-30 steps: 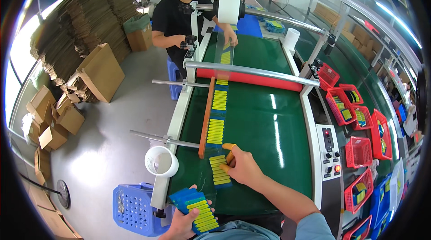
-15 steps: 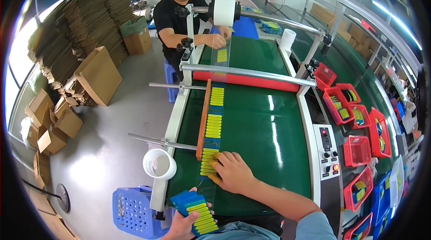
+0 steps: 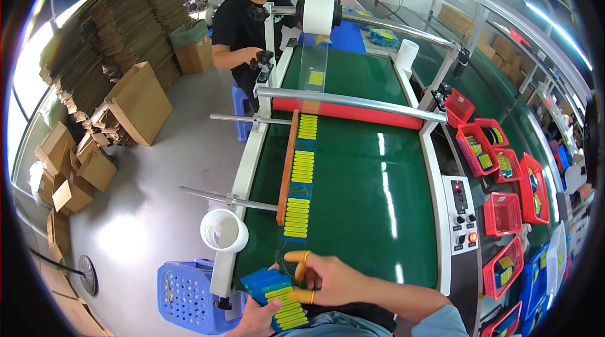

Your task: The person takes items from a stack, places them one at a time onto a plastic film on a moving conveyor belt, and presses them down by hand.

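Note:
My left hand (image 3: 254, 318) grips a fanned stack of blue cards with yellow bars (image 3: 287, 307) at the near end of the belt, its thumb lying on top. Close beside that stack is my right hand (image 3: 340, 281), with orange finger cots on its fingertips. Its fingers are apart with nothing visible between them; one fingertip is at the stack's edge, and I cannot tell if it touches. Ahead on the green belt (image 3: 353, 211), similar blue and yellow cards (image 3: 297, 218) lie in a row along an orange guide bar (image 3: 288, 170).
A red roller (image 3: 372, 116) and steel bar cross the belt; clear film runs from a white roll (image 3: 317, 13). A co-worker (image 3: 236, 34) stands at far left. Red baskets (image 3: 501, 214) and a control panel (image 3: 461, 214) are right; a white tube (image 3: 224, 230) and blue stool (image 3: 189, 299) left.
My right hand has drawn back from the card on the belt to the stack in my left hand. The row has shifted slightly forward. The co-worker's hands have left the film.

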The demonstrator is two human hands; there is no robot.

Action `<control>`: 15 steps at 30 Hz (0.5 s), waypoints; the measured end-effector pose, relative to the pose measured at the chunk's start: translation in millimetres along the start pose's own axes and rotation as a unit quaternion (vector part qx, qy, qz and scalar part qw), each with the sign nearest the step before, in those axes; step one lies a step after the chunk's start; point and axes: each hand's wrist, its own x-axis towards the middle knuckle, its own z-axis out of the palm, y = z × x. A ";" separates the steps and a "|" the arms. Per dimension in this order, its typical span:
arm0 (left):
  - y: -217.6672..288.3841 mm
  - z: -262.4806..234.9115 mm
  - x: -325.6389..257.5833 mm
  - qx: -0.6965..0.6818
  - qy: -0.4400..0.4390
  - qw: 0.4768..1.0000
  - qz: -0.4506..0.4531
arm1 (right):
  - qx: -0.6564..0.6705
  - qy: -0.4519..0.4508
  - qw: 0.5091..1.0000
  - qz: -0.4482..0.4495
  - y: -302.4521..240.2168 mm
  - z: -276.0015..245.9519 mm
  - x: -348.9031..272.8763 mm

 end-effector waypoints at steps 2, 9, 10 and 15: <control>-11.9 -12.8 0.3 0.018 0.020 1.000 -0.016 | 0.007 -0.015 1.000 0.011 -1.5 6.7 -4.4; -15.0 -17.9 10.3 0.008 0.024 0.999 0.028 | 0.102 0.030 0.994 0.023 32.5 7.4 -6.0; -8.9 -10.3 7.9 0.008 0.025 0.999 0.028 | 0.098 0.052 0.993 0.032 33.4 3.2 -6.2; 12.1 9.3 -9.1 -0.042 0.024 0.999 0.000 | 0.035 0.099 0.992 0.062 41.4 -8.6 9.0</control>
